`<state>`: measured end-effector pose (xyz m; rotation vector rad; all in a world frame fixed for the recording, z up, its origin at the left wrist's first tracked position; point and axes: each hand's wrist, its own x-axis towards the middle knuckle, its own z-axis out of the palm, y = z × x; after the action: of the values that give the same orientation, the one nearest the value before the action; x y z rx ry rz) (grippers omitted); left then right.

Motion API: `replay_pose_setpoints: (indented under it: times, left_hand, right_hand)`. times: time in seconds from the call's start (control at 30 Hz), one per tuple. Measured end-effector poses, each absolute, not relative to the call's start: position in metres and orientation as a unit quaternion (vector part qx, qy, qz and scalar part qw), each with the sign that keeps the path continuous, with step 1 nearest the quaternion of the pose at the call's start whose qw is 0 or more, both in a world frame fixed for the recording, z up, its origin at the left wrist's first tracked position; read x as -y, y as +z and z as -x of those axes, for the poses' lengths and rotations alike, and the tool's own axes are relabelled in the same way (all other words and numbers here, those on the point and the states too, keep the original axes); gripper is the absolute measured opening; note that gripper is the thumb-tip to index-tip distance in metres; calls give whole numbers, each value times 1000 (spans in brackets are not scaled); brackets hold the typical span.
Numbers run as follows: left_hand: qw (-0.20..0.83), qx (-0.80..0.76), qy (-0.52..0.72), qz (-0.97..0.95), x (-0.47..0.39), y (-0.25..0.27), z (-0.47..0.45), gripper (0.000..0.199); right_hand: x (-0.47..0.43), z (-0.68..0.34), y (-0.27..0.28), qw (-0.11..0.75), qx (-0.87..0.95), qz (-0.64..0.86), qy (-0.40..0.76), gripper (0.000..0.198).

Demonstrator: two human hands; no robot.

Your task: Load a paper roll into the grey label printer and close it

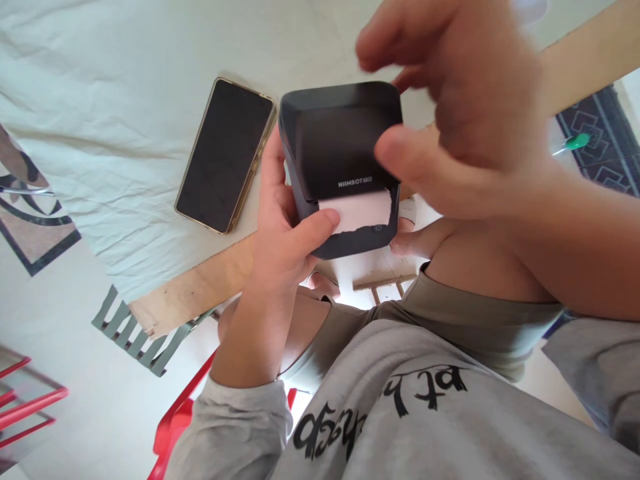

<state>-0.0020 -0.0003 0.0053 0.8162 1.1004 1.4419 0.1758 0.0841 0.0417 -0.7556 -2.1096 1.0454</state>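
A dark label printer (345,143) marked NIIMBOT rests in my left hand (287,227), which grips it from the left side. White paper (363,210) with a torn lower edge sticks out of its front slot, and my left thumb presses on the paper's left end. My right hand (470,100) is raised at the printer's right side, fingers apart and somewhat blurred. Its thumb tip overlaps the printer's right edge; whether it touches I cannot tell. Nothing shows in that hand.
A phone (225,157) with a dark screen lies on the pale cloth (100,100) left of the printer. Along the near edge runs a wooden board (200,273). A red chair (173,427) and a green-handled tool (577,141) are farther out.
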Motion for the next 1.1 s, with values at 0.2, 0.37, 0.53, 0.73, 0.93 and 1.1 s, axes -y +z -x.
replay_pose_setpoints:
  times: [0.2, 0.37, 0.53, 0.73, 0.93, 1.1]
  left_hand:
    - [541, -452, 617, -349, -3, 20, -7, 75]
    - [537, -433, 621, -372, 5, 4, 1, 64]
    - [555, -313, 659, -400, 8, -16, 11, 47]
    - [579, -323, 655, -363, 9, -1, 7, 41]
    - [580, -360, 642, -348, 13, 11, 6, 42]
    - [529, -396, 654, -370, 7, 1, 5, 36]
  right_hand:
    - [-82, -166, 38, 265, 846, 224, 405, 75]
    - [-84, -167, 31, 241, 800, 225, 502, 84]
    - [-86, -167, 32, 255, 812, 209, 482, 78]
    - [-84, -164, 37, 263, 819, 200, 469, 75]
    - [-81, -164, 36, 261, 822, 229, 452, 78]
    - [-77, -168, 38, 307, 879, 274, 241, 74]
